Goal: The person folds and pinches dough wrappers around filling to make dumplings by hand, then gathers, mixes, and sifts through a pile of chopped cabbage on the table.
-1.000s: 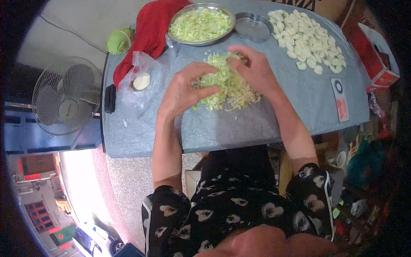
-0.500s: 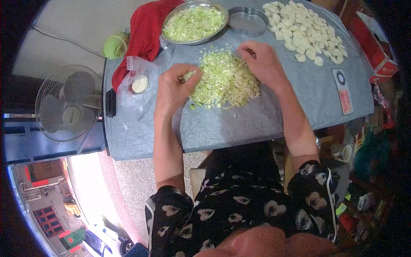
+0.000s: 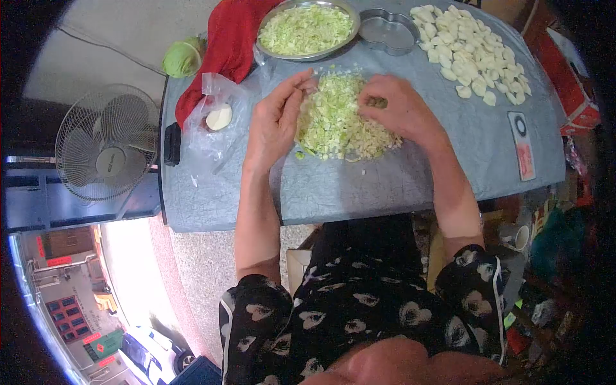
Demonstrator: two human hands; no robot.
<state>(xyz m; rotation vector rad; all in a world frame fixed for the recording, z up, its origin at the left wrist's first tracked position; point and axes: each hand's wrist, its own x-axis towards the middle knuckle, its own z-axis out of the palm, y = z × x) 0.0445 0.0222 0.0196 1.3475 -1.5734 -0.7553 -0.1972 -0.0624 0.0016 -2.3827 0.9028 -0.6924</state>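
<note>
A heap of chopped pale-green cabbage [image 3: 330,119] lies on the grey cloth, with paler, beige chopped bits along its right side. At the heap's left edge is my left hand [image 3: 277,122], fingers stretched upward and the thumb a little apart, holding nothing I can see. My right hand [image 3: 404,109] is over the heap's right side, its fingers curled toward the thumb. Some greenish bits show between them, apparently chopped cabbage. A metal bowl [image 3: 351,45] of chopped cabbage stands just beyond the heap.
Right of the bowl sits a flower-shaped metal pan [image 3: 388,32]. Many pale, folded dough pieces [image 3: 475,58] lie at the back right, above a phone [image 3: 521,146]. On the left are a red cloth [image 3: 231,45], a cabbage [image 3: 183,59], a plastic bag [image 3: 215,144] with a white round piece [image 3: 219,117], and a fan [image 3: 109,144].
The view has shifted slightly. My left hand has straightened its fingers from a pinch. My right hand has moved down and inward over the heap, its fingers still curled.
</note>
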